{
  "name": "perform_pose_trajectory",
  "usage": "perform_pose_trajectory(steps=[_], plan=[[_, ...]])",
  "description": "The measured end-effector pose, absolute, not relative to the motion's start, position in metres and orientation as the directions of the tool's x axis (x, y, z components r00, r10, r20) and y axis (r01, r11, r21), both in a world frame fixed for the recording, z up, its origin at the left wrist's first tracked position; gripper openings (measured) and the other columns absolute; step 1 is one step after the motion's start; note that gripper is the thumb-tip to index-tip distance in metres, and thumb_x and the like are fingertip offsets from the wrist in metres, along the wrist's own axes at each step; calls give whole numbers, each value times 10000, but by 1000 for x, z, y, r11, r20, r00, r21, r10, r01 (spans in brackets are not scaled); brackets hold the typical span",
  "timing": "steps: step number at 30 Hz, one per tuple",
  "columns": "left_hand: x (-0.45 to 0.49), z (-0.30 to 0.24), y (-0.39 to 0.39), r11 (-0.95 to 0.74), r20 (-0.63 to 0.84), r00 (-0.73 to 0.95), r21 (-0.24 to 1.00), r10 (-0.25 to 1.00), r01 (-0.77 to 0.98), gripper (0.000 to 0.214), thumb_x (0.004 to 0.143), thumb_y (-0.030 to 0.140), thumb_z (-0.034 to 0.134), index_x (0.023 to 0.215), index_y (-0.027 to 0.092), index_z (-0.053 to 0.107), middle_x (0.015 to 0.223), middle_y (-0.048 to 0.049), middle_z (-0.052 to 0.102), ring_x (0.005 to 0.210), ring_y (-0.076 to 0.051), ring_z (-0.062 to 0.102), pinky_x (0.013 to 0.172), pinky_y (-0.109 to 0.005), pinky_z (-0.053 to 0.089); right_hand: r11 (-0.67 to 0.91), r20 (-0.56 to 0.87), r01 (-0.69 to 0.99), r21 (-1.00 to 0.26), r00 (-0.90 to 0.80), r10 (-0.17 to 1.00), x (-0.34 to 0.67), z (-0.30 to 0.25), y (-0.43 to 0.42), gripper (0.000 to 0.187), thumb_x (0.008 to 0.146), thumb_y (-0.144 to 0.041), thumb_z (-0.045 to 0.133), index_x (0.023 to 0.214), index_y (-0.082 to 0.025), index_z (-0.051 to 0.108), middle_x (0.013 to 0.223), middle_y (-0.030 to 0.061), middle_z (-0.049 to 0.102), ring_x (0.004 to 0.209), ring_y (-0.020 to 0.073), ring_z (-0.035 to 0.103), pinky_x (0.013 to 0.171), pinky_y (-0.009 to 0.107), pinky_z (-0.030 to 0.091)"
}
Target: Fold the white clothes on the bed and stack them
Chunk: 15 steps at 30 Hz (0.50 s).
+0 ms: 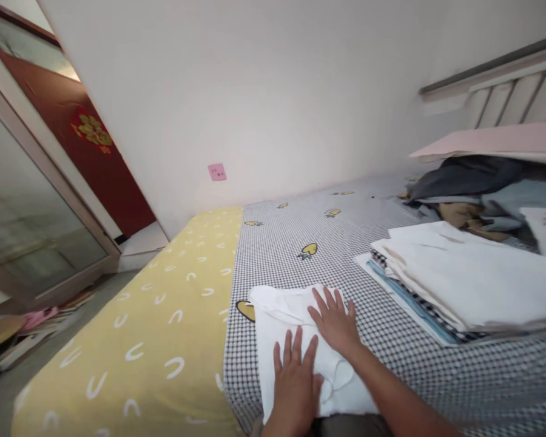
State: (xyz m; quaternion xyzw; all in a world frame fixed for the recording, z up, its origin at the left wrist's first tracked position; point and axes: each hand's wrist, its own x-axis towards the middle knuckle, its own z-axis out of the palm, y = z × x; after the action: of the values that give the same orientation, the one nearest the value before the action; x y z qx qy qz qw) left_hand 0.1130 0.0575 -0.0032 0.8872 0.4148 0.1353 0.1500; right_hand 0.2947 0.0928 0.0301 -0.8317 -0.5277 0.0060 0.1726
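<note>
A white folded garment (282, 303) lies flat on the checked bed sheet (282, 261) near the bed's front edge. My left hand (295, 376) rests palm down on its lower middle, fingers stretched out and spread. Further up and to the right, my right hand (335, 321) presses on the garment's upper right part, its fingers apart too. A round outline like a neckline shows on the cloth below my right hand. Neither hand grips anything.
A stack of folded clothes (477, 279), white on top, lies to the right. Behind it is a heap of dark clothes (473, 176) under a pink board (495, 141). Yellow patterned fabric (164, 321) covers the bed's left side. A white wall (264, 97) stands behind.
</note>
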Motion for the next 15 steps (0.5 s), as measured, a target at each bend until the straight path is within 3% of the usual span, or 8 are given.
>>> perform_pose_trajectory(steps=[3,5,6,8,11,13,15], plan=[[99,18,76,-519,133,569,611,812,598,456,871,161,490,1268,292,670,1466,-69,592,1400,-268,496,1205,-562,344,-362,205,909,-206,402,893,289,8,93,555,1022,-493,361,1558,-351,354,1652,41,316,1526,371,211,1184,652,170],[89,35,100,-489,256,444,668,859,561,368,935,190,402,1113,225,722,1224,-102,725,1194,-223,649,1111,-464,480,-347,257,917,-197,390,884,291,2,92,547,1024,-497,347,1552,-355,368,1638,43,348,1513,373,248,1170,654,206],[86,44,115,-498,337,370,646,866,578,375,952,196,375,1118,205,711,1196,-118,721,1155,-221,661,1076,-448,507,-338,280,921,-196,382,881,292,1,92,543,1022,-500,348,1544,-353,387,1628,48,367,1505,377,267,1164,656,219],[85,60,145,-509,479,258,523,839,684,402,928,150,417,1260,192,639,1353,-158,621,1272,-258,589,1097,-488,475,-329,312,924,-195,376,872,294,0,92,536,1018,-497,364,1529,-346,420,1613,61,395,1494,384,290,1160,660,225],[93,80,183,-458,479,270,333,835,824,646,787,24,572,1398,232,527,1607,-172,354,1490,-342,342,1166,-581,359,-330,322,923,-198,380,867,294,1,93,526,1014,-492,385,1515,-341,447,1609,68,402,1491,387,293,1160,657,226],[97,86,197,-447,407,320,271,856,852,517,752,10,615,1219,228,640,1630,-155,323,1504,-370,307,1161,-608,342,-326,317,922,-207,379,869,293,1,94,519,1015,-488,385,1510,-344,454,1608,64,403,1492,385,292,1157,656,234],[95,87,200,-470,396,352,257,848,844,227,797,59,604,953,205,681,1565,-147,430,1456,-352,395,1132,-592,381,-320,315,922,-220,377,871,293,2,93,516,1015,-486,387,1507,-345,458,1605,63,410,1489,383,296,1156,656,236]])
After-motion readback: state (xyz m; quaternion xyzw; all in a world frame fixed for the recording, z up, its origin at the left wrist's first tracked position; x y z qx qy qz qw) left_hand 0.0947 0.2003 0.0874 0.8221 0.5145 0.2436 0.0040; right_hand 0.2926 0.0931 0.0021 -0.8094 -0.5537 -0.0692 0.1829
